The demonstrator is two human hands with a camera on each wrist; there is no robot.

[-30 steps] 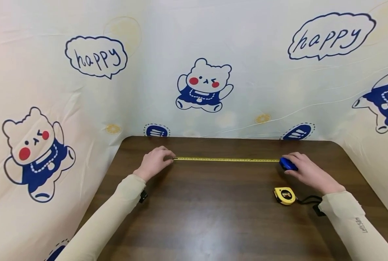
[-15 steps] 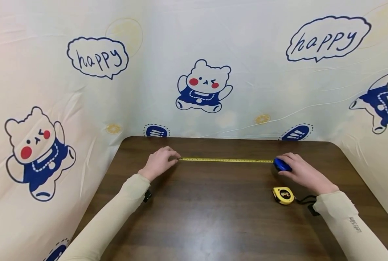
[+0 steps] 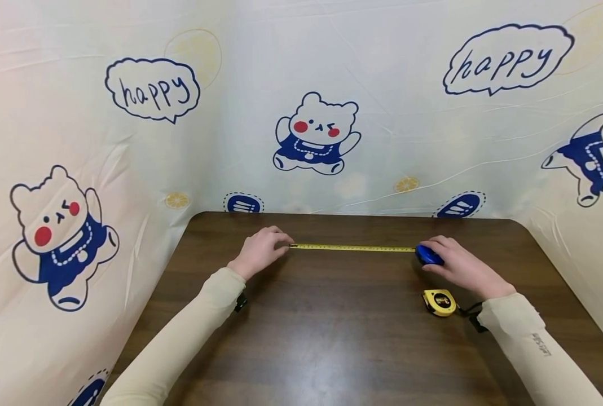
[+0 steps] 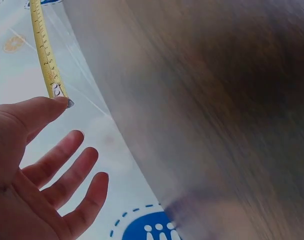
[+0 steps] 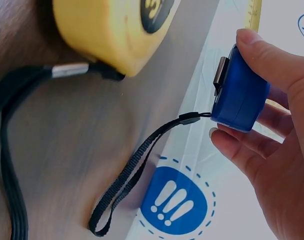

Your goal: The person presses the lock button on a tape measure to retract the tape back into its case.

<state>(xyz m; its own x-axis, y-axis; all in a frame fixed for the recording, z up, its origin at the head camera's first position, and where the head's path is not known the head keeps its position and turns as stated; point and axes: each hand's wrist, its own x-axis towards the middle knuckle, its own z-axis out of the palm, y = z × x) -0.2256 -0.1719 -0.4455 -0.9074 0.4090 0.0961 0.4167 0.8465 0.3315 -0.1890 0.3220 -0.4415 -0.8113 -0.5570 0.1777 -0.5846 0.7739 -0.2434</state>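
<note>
Between the two hands a yellow measuring blade stretches across the far part of the table. My left hand pinches its metal end hook with the thumb, the other fingers spread apart in the left wrist view. The blade runs into a blue tape measure, which my right hand grips between thumb and fingers. In the right wrist view a black wrist strap hangs from the blue case, and a metal clip shows on its side. A yellow tape measure rests on the table nearer than the right hand.
The brown wooden table has rounded far corners. Printed cloth walls with bears and speech bubbles rise around its back and sides. A black strap trails from the yellow tape measure.
Both hands have moved towards each other, the left to the right and the right to the left. The exposed blade has become shorter. The yellow tape measure stays put.
</note>
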